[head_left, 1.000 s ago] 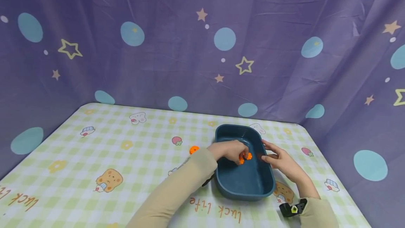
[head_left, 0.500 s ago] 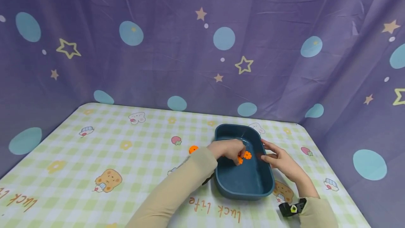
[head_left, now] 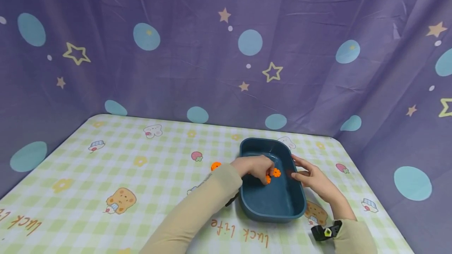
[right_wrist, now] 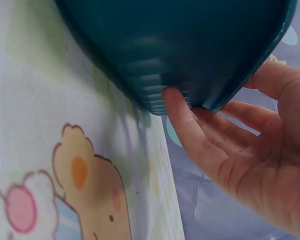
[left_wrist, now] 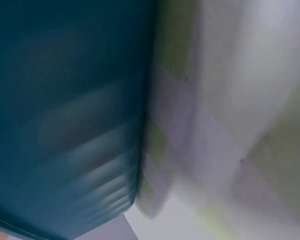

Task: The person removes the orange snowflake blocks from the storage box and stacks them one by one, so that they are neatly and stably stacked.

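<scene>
A dark teal rectangular bin (head_left: 272, 203) with rounded corners stands on the right half of the table. My left hand (head_left: 256, 167) reaches over its left wall, with curled fingers pinching an orange notched disc (head_left: 268, 179) low inside. Another orange disc (head_left: 277, 173) shows just right of the fingertips. On the bin's right side, my right hand (head_left: 314, 177) grips the wall, thumb over the rim and fingers along the outside. The right wrist view shows those fingers (right_wrist: 182, 120) against the ridged outer wall. Only the bin's outer side (left_wrist: 70, 110) and tablecloth fill most of the left wrist view.
One more orange disc (head_left: 216, 166) lies on the checked tablecloth (head_left: 169, 175), left of the bin and partly behind the left sleeve. A purple curtain (head_left: 197, 58) with stars and dots hangs behind the table and at its sides.
My left hand and the orange discs by its fingertips have shifted slightly left inside the bin, then stayed nearly still. The right hand and the bin keep their places.
</scene>
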The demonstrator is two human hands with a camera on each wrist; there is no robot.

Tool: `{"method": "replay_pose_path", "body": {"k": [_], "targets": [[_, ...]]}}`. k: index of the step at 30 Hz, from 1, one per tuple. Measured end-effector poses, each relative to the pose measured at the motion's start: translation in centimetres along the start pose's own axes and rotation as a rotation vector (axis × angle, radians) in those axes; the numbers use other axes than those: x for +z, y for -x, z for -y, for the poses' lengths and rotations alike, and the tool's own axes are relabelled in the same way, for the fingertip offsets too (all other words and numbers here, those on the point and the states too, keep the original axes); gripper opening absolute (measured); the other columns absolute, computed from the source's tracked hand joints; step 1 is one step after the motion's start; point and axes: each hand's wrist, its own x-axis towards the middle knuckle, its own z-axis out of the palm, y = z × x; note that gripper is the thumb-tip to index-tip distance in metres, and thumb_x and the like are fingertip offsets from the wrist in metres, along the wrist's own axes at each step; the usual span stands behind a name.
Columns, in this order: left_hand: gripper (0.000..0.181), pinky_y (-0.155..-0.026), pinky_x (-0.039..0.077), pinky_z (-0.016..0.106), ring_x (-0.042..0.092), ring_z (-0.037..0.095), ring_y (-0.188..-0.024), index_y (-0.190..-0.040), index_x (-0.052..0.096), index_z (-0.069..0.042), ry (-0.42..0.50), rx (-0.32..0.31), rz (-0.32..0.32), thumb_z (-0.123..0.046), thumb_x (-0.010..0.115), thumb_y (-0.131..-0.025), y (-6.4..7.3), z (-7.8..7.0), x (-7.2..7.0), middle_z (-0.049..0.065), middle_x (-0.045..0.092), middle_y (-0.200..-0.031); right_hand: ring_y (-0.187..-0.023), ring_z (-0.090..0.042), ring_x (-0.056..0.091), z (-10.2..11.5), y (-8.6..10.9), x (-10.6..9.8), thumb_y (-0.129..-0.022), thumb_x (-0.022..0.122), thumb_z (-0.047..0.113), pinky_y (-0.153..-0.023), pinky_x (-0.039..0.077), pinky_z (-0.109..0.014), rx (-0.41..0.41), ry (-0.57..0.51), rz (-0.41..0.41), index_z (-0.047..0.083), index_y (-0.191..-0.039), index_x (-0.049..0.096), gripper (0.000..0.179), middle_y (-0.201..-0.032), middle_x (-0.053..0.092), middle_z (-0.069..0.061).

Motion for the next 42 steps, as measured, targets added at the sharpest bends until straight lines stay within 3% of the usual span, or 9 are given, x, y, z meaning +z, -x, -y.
{"method": "replay_pose_path", "body": {"k": [7,19,27,32,42], "targets": [[0.021,-0.063,0.04,0.015,0.05,0.007,-0.072,-0.091,0.063,-0.014,0.014,0.01,-0.001,-0.016,0.074,-0.073,0.3,-0.1,-0.1,-0.008,0.056,-0.079,-0.113,-0.035,0.051,-0.1,0.0,0.0,-0.09,0.056,0.025,-0.077,0.047,-0.037,-0.001,0.004,0.002,0.016,-0.146,0.021,0.066,-0.142,0.025,-0.024],[0.017,-0.067,0.042,0.013,0.051,0.007,-0.075,-0.09,0.065,-0.014,0.021,0.099,-0.045,-0.014,0.071,-0.074,1.1,-0.1,-0.6,-0.006,0.058,-0.082,-0.113,-0.035,0.051,-0.1,-0.1,0.0,-0.09,0.056,0.024,-0.079,0.048,-0.039,0.001,0.004,0.0,0.016,-0.145,0.022,0.065,-0.142,0.027,-0.023],[0.026,-0.078,0.041,0.013,0.051,0.008,-0.087,-0.103,0.066,-0.013,-0.034,0.141,-0.103,-0.018,0.07,-0.077,2.7,0.1,-1.6,-0.004,0.057,-0.096,-0.112,-0.034,0.052,-0.1,-0.1,-0.1,-0.09,0.056,0.027,-0.078,0.048,-0.037,0.009,0.014,-0.006,0.016,-0.146,0.022,0.067,-0.141,0.027,-0.024],[0.025,-0.077,0.042,0.013,0.053,0.007,-0.088,-0.102,0.066,-0.014,0.006,0.167,-0.151,-0.018,0.07,-0.077,3.6,0.8,-2.0,-0.004,0.055,-0.096,-0.113,-0.035,0.051,0.0,-0.1,-0.1,-0.09,0.056,0.026,-0.08,0.049,-0.04,0.015,0.009,-0.006,0.015,-0.146,0.021,0.066,-0.142,0.025,-0.024],[0.021,-0.077,0.043,0.015,0.052,0.008,-0.087,-0.097,0.066,-0.018,0.058,0.154,-0.207,-0.021,0.069,-0.077,5.7,1.9,-2.6,-0.005,0.052,-0.091,-0.113,-0.035,0.051,0.1,0.0,0.0,-0.09,0.056,0.025,-0.079,0.048,-0.04,0.017,0.008,-0.013,0.015,-0.145,0.022,0.067,-0.142,0.026,-0.023]]}}
